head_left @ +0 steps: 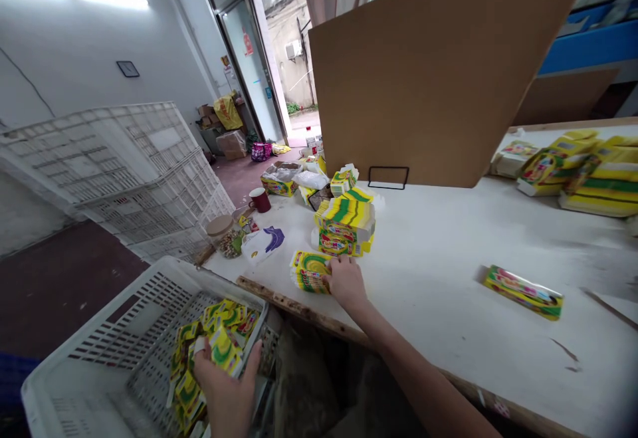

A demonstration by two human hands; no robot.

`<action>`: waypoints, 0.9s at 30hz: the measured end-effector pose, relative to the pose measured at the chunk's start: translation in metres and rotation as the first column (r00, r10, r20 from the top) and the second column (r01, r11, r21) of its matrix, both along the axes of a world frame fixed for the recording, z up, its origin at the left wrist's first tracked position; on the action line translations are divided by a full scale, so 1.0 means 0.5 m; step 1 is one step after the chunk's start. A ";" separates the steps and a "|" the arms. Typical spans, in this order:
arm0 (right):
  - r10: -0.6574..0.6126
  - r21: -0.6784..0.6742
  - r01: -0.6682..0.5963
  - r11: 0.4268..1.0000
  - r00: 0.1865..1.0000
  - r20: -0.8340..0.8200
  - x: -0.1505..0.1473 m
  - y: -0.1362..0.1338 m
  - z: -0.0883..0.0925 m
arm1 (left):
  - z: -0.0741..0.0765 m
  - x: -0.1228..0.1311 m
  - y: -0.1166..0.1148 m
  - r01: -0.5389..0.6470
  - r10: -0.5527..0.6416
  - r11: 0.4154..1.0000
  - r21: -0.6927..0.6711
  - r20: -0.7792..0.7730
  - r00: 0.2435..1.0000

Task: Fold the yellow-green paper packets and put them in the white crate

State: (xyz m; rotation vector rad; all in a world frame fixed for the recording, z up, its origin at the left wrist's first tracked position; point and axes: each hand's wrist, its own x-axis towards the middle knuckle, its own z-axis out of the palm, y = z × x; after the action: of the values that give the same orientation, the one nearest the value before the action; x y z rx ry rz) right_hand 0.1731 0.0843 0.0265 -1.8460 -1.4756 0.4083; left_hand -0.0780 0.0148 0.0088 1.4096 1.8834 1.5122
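On the white table, my right hand (347, 283) is closed on the near end of a small stack of flat yellow-and-green cartons (308, 272). Just behind it stands a taller pile of the same cartons (343, 219). My left hand (224, 385) reaches into a white plastic crate (114, 315), thumb and fingers apart. Many loose yellow cartons (187, 391) lie in the crate around that hand. One carton (224, 350) shows between thumb and fingers, with the thumb apart from it.
A single long carton (523, 292) lies at the right of the table (423, 245). A large cardboard sheet (423, 79) stands behind. More carton stacks (603, 172) sit far right. A jar (222, 235), a maroon mug (260, 200) and stacked white crates (134, 172) are at left.
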 end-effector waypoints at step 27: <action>0.485 0.141 -0.510 0.849 0.645 -0.590 -0.093 -0.162 0.038 | -0.006 0.118 -0.029 0.122 -0.067 0.992 -0.033 0.679 0.731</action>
State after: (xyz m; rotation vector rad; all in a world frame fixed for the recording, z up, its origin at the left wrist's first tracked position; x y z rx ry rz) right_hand 0.1268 0.0036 0.0453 -1.1082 -1.4737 1.1932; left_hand -0.0190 0.0003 0.0060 0.7318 1.3601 1.5896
